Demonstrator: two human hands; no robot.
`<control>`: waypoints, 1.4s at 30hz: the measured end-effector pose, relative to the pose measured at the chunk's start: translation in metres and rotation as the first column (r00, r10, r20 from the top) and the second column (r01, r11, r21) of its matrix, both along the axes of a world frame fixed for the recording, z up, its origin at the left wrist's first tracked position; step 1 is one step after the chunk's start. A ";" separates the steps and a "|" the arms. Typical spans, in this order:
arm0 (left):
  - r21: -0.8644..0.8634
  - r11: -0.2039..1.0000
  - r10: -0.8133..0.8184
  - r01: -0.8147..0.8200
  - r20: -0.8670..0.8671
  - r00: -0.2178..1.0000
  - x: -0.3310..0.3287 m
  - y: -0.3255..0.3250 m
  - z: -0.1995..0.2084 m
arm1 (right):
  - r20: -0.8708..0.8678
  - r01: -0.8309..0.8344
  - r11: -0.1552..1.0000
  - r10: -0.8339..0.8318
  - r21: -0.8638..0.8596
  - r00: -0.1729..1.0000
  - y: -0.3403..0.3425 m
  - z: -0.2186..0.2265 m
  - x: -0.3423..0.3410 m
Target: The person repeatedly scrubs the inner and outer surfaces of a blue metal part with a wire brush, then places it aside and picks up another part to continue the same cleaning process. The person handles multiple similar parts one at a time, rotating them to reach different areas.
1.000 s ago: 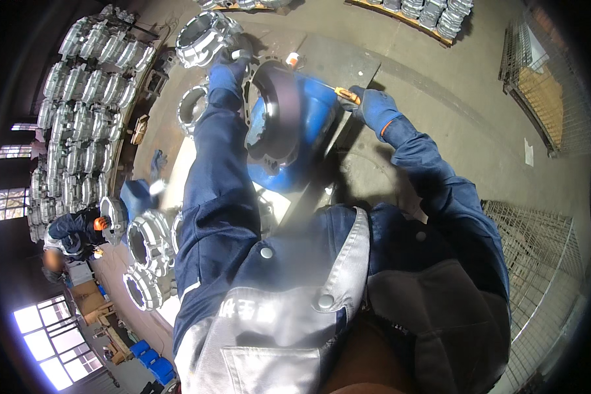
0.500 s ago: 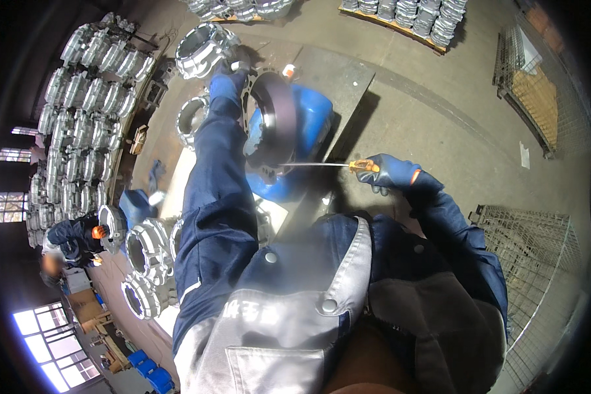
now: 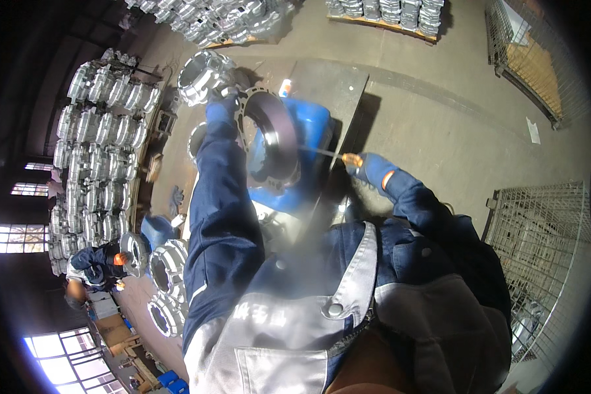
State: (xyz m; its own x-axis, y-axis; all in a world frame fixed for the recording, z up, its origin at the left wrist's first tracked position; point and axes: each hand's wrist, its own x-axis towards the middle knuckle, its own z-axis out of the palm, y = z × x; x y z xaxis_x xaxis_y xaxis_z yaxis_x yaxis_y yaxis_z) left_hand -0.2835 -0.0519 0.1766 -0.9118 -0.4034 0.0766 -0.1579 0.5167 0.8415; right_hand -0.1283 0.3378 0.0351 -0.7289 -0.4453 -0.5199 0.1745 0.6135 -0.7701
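Two gloved hands are well apart on either side of a large ring-shaped casting (image 3: 285,141), which leans over a blue container (image 3: 316,121) on the dark counter (image 3: 343,88). The right hand (image 3: 376,171) is wrapped round the yellow-orange handle of a slim tool (image 3: 352,159), whose thin shaft points left toward the ring's right side. The left hand (image 3: 222,109), its arm stretched forward, is at the casting's upper left rim; its fingers are too blurred and hidden for me to tell whether they are clamped on it. Just beyond that hand sits a silver housing (image 3: 205,75), and a small white-and-orange bottle (image 3: 285,88) stands near the ring's top edge. Farther left, a co-worker (image 3: 92,268) bends beside another ring (image 3: 135,255), near tall rows of stacked castings (image 3: 98,157)
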 end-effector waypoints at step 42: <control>-0.257 0.962 0.124 -0.095 0.099 0.987 -0.029 -0.045 -0.032 | 0.071 0.208 0.748 -0.212 -0.631 0.975 0.008 0.153 0.071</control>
State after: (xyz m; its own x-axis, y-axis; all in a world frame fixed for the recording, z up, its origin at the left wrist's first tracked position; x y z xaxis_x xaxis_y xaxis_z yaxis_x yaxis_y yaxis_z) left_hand -0.3121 -0.0971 0.1444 -0.8716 -0.4824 0.0869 -0.3122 0.6830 0.6603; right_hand -0.0574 0.3458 0.1885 -0.8451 -0.5060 -0.1725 0.2357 -0.0629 -0.9698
